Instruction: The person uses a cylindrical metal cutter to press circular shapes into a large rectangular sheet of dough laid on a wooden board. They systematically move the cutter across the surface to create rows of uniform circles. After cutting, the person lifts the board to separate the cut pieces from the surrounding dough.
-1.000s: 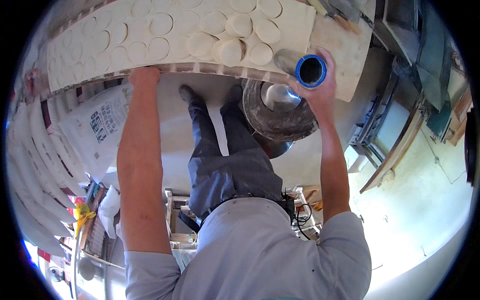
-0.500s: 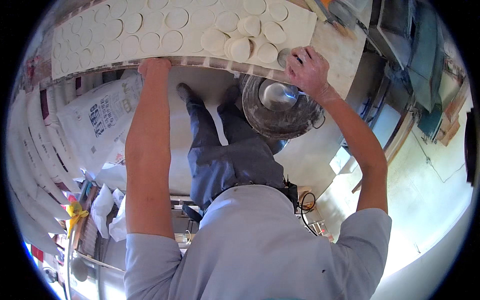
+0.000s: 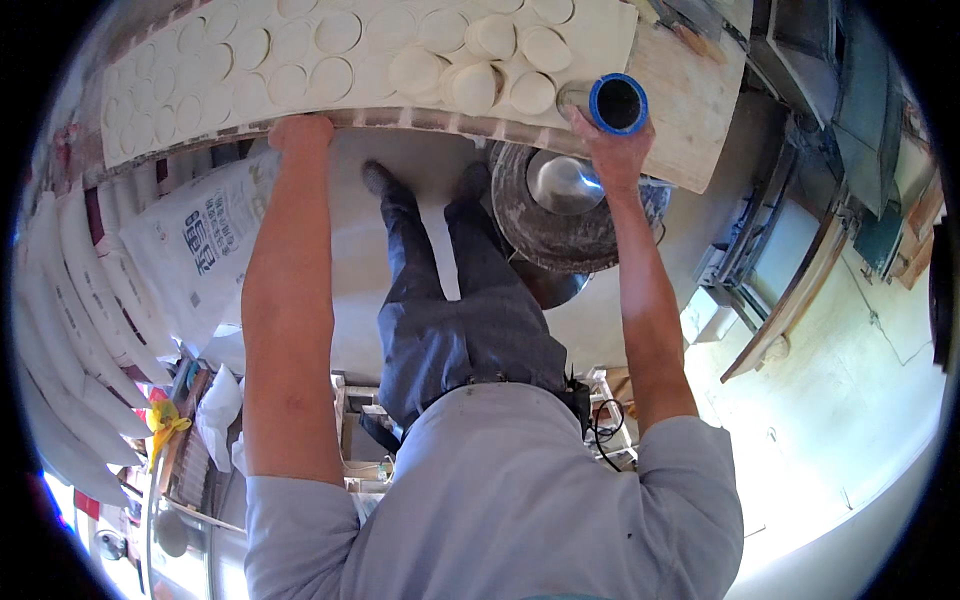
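Blue-rimmed cup (image 3: 617,103) sits in the right hand (image 3: 612,150), at the near edge of the table (image 3: 690,120), its dark open mouth turned up toward the camera and its long axis running roughly along the line of sight, tipped slightly to the right. The right hand's grip is clenched around the cup's lower body, fingers wrapped below the rim. The left hand (image 3: 300,132) rests on the table's near edge well to the left, fingers curled over it; whether it grasps anything I cannot tell. Below the cup, a round metal bowl (image 3: 562,182) stands in a larger dusty basin (image 3: 520,220) on the floor. Farther out, a pale dough sheet (image 3: 250,75) covers the table, marked with cut circles, and several loose dough rounds (image 3: 475,85) lie just left of the cup.
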Action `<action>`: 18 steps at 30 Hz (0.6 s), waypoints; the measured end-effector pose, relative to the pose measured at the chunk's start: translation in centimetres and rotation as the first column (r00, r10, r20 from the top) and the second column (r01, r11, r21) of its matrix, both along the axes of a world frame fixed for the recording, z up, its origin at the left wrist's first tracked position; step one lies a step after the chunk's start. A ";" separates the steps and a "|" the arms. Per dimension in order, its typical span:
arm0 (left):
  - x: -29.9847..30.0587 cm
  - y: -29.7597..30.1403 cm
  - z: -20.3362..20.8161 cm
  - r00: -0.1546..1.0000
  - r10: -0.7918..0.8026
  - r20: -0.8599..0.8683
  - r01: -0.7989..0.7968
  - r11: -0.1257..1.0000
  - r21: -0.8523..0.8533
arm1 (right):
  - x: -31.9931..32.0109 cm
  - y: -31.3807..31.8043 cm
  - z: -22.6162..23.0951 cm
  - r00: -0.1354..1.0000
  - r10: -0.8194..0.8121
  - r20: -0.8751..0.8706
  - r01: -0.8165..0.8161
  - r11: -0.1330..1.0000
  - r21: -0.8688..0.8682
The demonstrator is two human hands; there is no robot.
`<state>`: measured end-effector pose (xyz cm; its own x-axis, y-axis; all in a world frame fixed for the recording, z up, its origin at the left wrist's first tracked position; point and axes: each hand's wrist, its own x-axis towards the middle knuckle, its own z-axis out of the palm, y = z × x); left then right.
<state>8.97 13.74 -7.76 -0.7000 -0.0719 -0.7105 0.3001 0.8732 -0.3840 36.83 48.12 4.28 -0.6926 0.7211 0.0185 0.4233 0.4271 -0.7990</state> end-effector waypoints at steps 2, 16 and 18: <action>-0.5 -0.7 -0.7 1.000 -0.005 -0.025 0.006 0.999 0.037 | 0.3 0.2 0.5 1.000 0.023 -0.019 -0.022 0.999 0.024; 0.1 0.5 1.5 1.000 -0.001 0.027 0.000 0.999 0.036 | -1.8 5.2 2.6 0.990 0.001 -0.139 -0.007 0.999 -0.046; 0.2 0.6 1.7 0.999 0.034 -0.013 -0.033 0.999 0.040 | -3.0 5.5 2.4 0.987 0.034 -0.154 -0.036 0.999 -0.008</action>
<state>9.18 14.35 -6.06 -0.7073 -0.0674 -0.7037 0.2652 0.8974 -0.3526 33.84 53.65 6.63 -0.7072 0.6969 0.1189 0.2797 0.4302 -0.8583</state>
